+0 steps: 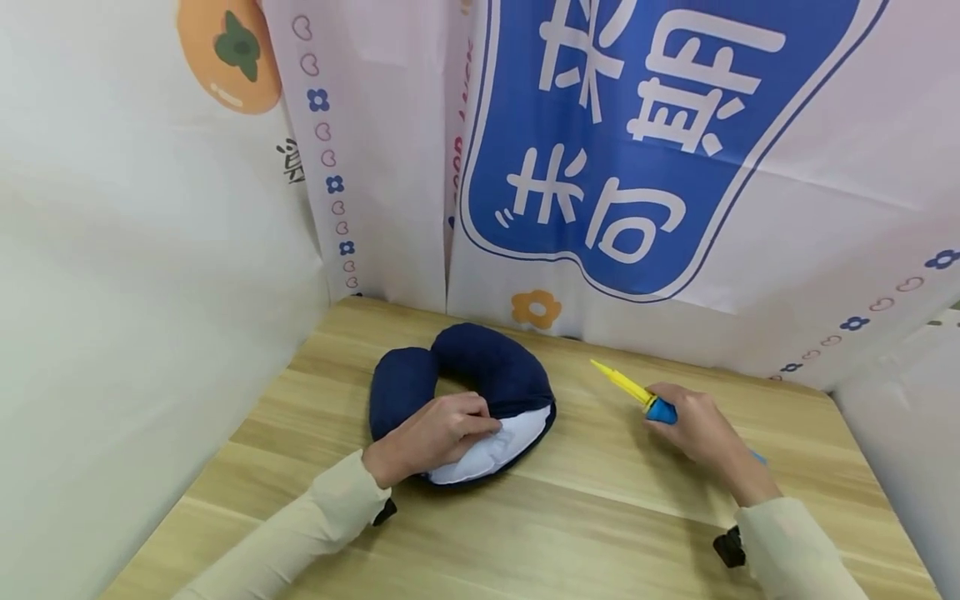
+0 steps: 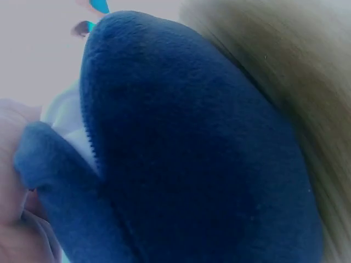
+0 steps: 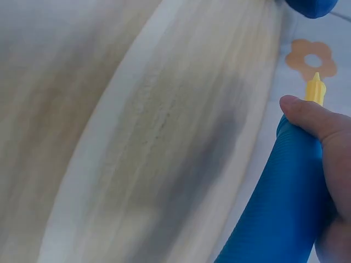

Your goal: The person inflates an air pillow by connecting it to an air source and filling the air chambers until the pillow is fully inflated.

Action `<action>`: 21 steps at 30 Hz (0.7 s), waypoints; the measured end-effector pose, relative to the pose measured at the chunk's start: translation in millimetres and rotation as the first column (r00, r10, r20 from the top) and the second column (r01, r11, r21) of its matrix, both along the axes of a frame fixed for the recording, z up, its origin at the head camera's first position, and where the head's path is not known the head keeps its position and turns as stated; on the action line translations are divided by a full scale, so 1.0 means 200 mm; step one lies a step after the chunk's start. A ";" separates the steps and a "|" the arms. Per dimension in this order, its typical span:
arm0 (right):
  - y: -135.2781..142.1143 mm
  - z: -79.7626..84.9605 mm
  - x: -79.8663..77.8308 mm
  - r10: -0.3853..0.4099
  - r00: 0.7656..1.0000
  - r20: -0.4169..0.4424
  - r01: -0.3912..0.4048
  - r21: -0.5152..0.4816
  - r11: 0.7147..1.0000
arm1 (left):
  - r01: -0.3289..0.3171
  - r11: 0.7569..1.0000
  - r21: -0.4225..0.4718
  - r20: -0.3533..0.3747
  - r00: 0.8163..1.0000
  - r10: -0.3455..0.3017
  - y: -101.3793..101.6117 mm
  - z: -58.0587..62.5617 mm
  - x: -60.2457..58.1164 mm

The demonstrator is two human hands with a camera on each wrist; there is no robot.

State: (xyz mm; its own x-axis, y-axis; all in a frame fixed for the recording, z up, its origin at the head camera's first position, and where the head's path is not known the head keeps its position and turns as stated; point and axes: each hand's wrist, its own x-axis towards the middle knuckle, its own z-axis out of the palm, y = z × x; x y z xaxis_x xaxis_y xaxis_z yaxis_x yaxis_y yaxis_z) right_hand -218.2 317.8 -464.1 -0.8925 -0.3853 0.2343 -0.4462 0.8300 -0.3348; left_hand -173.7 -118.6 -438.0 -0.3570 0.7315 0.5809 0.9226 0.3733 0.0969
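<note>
A navy U-shaped neck pillow (image 1: 495,367) lies on the table, its curved end toward me. Its zipped cover hangs open there, baring a white inner cushion (image 1: 521,435). My left hand (image 1: 442,427) reaches over that opening and pinches the cover's edge. In the left wrist view, zipper teeth (image 2: 90,139) line the gap, and a fold of navy cloth (image 2: 46,159) sits at the fingers. Off to the right, my right hand (image 1: 697,423) grips a hand air pump with a blue ribbed barrel (image 3: 274,203) and a yellow nozzle (image 1: 626,384), which points toward the back left.
The wood-grain table (image 1: 600,517) is bordered by a white wall (image 1: 150,250) on the left. Behind it hangs a printed cloth (image 1: 405,167) with a large blue sign and flowers. A black wrist strap piece (image 1: 729,547) shows below the right sleeve.
</note>
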 end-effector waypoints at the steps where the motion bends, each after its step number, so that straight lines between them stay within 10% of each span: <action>1: 0.00 -0.01 -0.01 0.002 1.000 0.003 -0.002 0.002 1.000 | 0.000 1.000 -0.002 0.009 1.000 0.000 0.00 0.00 0.00; 21: -0.01 -0.13 -0.11 -0.045 0.996 0.071 0.039 0.074 0.996 | -0.015 0.998 -0.061 0.024 1.000 0.017 0.03 -0.01 0.01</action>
